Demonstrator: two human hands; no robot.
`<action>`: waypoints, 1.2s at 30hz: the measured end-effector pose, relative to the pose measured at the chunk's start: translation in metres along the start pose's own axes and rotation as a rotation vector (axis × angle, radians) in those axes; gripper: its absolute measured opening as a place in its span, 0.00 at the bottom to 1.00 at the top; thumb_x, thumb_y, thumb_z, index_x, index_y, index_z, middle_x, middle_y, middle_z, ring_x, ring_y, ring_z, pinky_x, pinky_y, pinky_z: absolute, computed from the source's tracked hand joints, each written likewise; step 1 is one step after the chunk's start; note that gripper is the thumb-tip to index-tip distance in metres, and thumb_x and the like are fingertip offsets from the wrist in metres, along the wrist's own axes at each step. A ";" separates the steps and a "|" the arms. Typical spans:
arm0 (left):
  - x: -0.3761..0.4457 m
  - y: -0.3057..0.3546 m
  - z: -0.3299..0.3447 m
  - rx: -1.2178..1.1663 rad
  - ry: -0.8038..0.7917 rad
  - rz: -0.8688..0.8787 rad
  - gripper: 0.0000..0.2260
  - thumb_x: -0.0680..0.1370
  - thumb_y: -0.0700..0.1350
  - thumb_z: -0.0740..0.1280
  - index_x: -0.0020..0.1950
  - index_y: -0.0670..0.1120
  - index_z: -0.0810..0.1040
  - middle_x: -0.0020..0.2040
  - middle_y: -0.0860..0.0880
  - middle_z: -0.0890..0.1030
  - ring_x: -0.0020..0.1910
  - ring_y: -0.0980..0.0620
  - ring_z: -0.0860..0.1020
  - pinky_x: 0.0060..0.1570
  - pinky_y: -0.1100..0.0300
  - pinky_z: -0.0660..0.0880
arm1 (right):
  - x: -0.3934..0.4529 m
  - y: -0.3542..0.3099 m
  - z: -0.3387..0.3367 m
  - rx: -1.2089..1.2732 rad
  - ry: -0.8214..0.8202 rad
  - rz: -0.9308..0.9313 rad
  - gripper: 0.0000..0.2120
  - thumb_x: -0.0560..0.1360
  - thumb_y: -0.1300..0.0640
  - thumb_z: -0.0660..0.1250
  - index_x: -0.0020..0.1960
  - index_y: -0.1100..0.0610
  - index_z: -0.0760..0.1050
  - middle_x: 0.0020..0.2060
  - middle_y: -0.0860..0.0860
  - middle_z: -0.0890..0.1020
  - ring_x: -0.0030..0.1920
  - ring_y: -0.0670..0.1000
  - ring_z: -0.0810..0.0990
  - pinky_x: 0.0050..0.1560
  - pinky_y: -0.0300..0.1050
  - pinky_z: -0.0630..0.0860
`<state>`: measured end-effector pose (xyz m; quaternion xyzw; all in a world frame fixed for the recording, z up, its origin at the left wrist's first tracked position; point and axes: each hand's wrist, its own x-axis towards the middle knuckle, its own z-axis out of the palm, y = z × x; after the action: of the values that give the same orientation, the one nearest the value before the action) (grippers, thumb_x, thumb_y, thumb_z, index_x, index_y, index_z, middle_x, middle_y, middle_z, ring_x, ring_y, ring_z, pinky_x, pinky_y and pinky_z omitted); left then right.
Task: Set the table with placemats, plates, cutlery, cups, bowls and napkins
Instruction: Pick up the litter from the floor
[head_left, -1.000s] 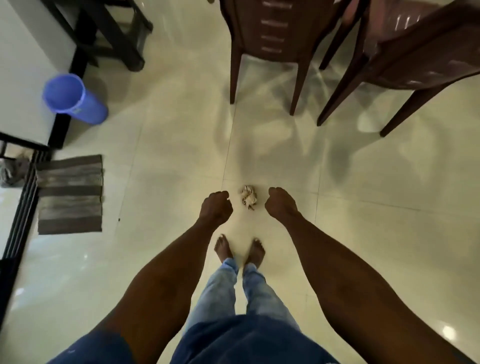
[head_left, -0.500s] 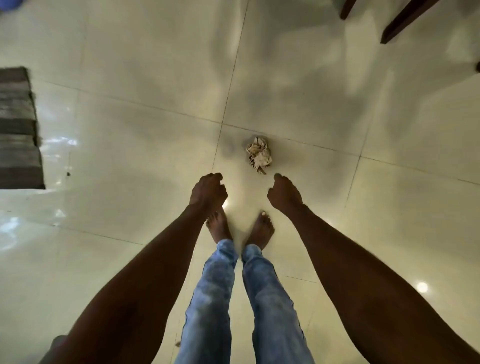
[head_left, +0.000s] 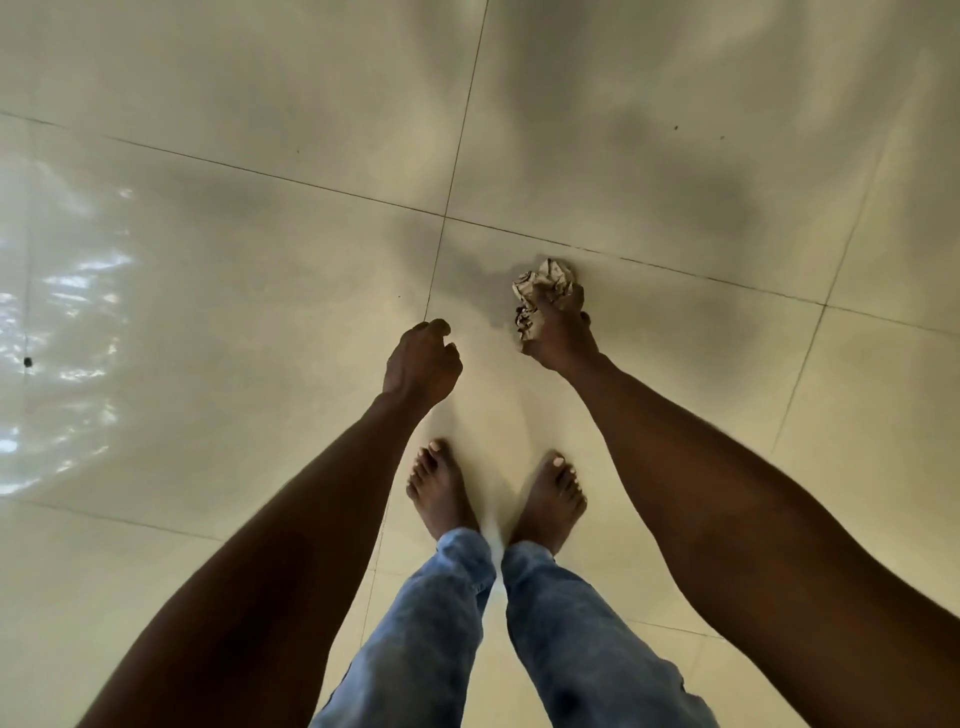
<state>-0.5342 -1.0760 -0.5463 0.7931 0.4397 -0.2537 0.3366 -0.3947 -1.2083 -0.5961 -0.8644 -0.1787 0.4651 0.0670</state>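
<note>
Glossy cream tiled floor (head_left: 260, 322) bears two bare feet (head_left: 441, 493), side by side.

One crumpled napkin (head_left: 545, 296), two hands, two bare feet, several floor tiles (head_left: 234, 322).

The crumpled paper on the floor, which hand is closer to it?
Right. The right hand is on the crumpled paper, fingers curled around it. The left hand hangs beside it to the left, apart from the paper, fingers loosely curled and holding nothing.

Glossy cream tiled floor (head_left: 208, 364); bare feet (head_left: 441, 493), blue jeans (head_left: 415, 649).
</note>
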 end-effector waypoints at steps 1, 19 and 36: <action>0.003 -0.005 0.004 0.005 -0.008 0.001 0.16 0.80 0.42 0.60 0.68 0.44 0.74 0.65 0.45 0.77 0.63 0.43 0.75 0.58 0.52 0.74 | 0.005 0.003 0.006 0.009 0.014 -0.008 0.41 0.71 0.56 0.74 0.77 0.42 0.57 0.75 0.56 0.48 0.63 0.65 0.70 0.63 0.50 0.69; -0.198 0.071 -0.186 -0.175 0.097 -0.087 0.17 0.79 0.42 0.60 0.67 0.45 0.76 0.66 0.45 0.78 0.64 0.43 0.75 0.59 0.54 0.72 | -0.250 -0.125 -0.164 0.046 0.169 -0.201 0.28 0.75 0.53 0.67 0.74 0.46 0.65 0.71 0.56 0.63 0.59 0.66 0.77 0.57 0.53 0.74; -0.423 0.060 -0.438 -0.510 0.453 -0.245 0.14 0.76 0.40 0.62 0.59 0.44 0.80 0.59 0.42 0.81 0.59 0.41 0.78 0.53 0.57 0.73 | -0.513 -0.359 -0.283 0.429 0.184 -0.268 0.28 0.68 0.55 0.73 0.63 0.55 0.65 0.56 0.53 0.78 0.55 0.57 0.79 0.50 0.43 0.73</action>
<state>-0.6400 -0.9904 0.0502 0.6612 0.6440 0.0076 0.3847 -0.5071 -1.0518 0.0640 -0.8378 -0.1821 0.3986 0.3255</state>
